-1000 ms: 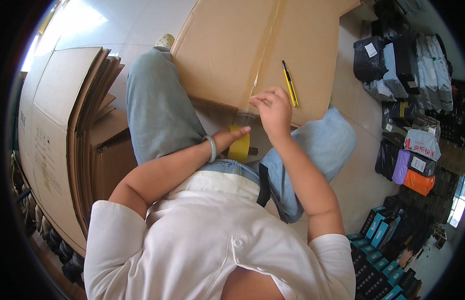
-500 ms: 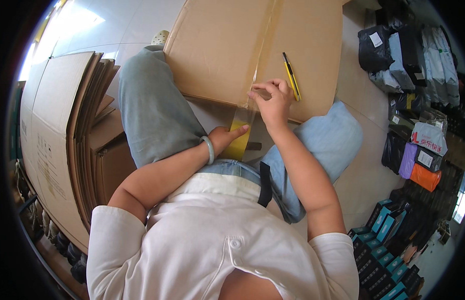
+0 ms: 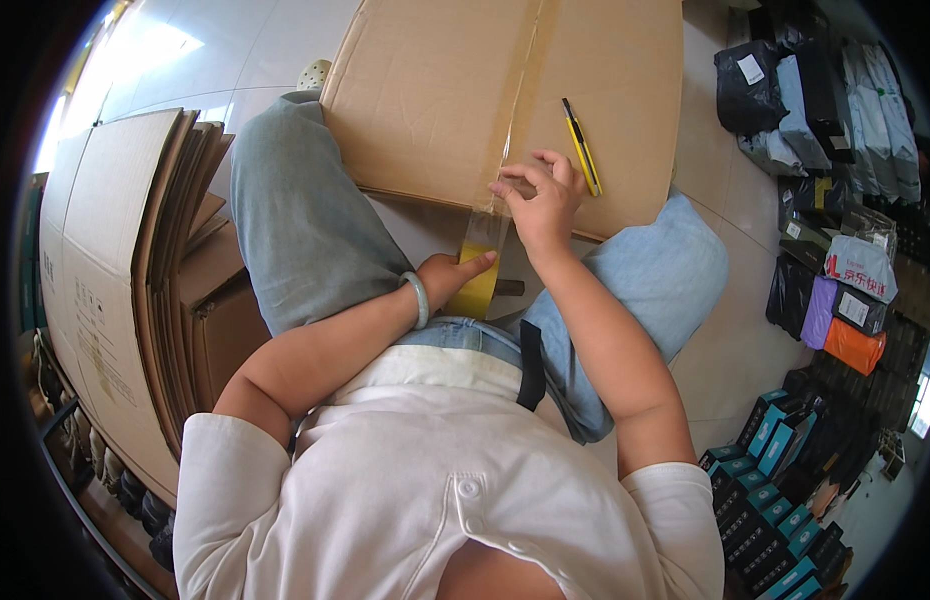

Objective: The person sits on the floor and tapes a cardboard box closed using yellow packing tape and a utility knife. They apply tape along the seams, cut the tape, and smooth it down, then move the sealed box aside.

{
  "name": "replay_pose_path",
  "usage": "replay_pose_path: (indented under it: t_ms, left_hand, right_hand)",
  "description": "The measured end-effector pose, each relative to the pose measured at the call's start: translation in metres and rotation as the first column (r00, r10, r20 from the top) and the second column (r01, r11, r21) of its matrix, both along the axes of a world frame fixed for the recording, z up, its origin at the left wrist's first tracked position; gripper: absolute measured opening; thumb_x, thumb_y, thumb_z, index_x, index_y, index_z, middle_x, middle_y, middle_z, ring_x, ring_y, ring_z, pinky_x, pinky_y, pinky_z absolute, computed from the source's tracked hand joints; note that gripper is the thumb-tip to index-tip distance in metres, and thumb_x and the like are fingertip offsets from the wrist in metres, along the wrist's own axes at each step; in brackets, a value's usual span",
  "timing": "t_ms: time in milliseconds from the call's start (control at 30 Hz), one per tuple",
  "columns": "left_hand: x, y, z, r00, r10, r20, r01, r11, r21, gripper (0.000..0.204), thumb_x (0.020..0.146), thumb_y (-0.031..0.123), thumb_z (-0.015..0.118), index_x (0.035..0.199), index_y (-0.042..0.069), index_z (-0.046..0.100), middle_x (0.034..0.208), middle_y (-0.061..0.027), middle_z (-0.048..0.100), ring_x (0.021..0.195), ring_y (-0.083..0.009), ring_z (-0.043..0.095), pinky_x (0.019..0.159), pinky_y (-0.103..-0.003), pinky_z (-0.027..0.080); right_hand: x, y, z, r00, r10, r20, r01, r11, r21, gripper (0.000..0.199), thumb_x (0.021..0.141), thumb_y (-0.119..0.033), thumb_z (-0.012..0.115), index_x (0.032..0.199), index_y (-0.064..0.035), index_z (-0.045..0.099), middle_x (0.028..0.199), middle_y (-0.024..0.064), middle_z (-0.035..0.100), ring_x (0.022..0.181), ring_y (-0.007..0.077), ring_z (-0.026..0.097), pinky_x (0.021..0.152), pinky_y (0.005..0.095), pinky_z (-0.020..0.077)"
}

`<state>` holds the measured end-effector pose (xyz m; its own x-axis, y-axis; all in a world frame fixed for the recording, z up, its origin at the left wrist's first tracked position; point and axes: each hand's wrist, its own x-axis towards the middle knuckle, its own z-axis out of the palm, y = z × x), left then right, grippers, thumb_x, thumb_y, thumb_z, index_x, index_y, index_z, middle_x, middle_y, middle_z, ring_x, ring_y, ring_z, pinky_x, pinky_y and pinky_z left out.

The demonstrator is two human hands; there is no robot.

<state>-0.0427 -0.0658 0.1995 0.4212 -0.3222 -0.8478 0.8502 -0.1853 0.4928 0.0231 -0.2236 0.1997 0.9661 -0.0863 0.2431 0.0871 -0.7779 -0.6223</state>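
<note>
A large cardboard box (image 3: 415, 110) lies before me, with clear tape along its middle seam. Between my knees, my left hand (image 3: 448, 278) holds a roll of packing tape (image 3: 476, 288), its thumb across the yellowish roll. From the roll, a clear strip (image 3: 485, 226) stretches up to the box's near edge. There my right hand (image 3: 547, 205) has its thumb and index finger closed at the strip's right side, the other fingers curled above the cardboard. To the right of that hand, a yellow and black utility knife (image 3: 583, 150) rests on the box.
Flattened cartons (image 3: 110, 270) lean in a stack at my left. Wrapped parcels (image 3: 750, 85) and an orange package (image 3: 853, 345) lie on the right, above several black and teal boxes (image 3: 775, 510). Pale floor tiles (image 3: 715, 290) surround the box.
Both hands keep nearly the same pose and hold. My right hand has shifted very slightly up and left, and the whole view has turned a little.
</note>
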Motion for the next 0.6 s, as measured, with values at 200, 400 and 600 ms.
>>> replay_pose_path:
  t_ms: [200,400,600]
  left_hand:
    - [-0.002,0.001,-0.009,0.998,-0.043,0.038,0.042,0.998,0.038,0.066,0.082,0.057,0.064,0.097,-0.007,0.066,0.090,-0.0134,0.069,0.077,-0.0183,0.067,0.068,-0.028,0.052]
    - [-0.002,0.001,-0.012,0.994,-0.092,0.057,0.084,0.988,0.128,0.070,0.077,0.061,0.065,0.095,-0.007,0.068,0.086,-0.0159,0.069,0.072,-0.0221,0.068,0.065,-0.030,0.052]
    - [-0.003,0.000,-0.015,0.995,-0.088,0.052,0.082,0.991,0.102,0.071,0.079,0.062,0.063,0.097,-0.007,0.066,0.086,-0.0127,0.069,0.074,-0.0183,0.067,0.064,-0.028,0.051]
  right_hand:
    - [-0.009,0.004,-0.007,0.993,0.018,0.117,-0.002,0.991,-0.137,0.032,0.063,-0.028,0.082,0.091,-0.0187,0.070,0.134,0.0093,0.044,0.116,0.0352,0.041,0.097,0.0453,0.0357]
    - [-0.005,0.006,0.002,0.985,-0.045,0.167,0.081,0.973,-0.215,0.089,0.066,-0.037,0.080,0.141,-0.0158,0.037,0.150,0.0200,0.025,0.127,0.0435,0.033,0.104,0.0527,0.0292]
    - [0.026,0.006,-0.016,0.987,-0.026,0.156,0.072,0.953,-0.295,0.099,0.071,-0.044,0.075,0.148,-0.0111,0.023,0.149,0.0206,0.027,0.128,0.0430,0.034,0.105,0.0542,0.0280]
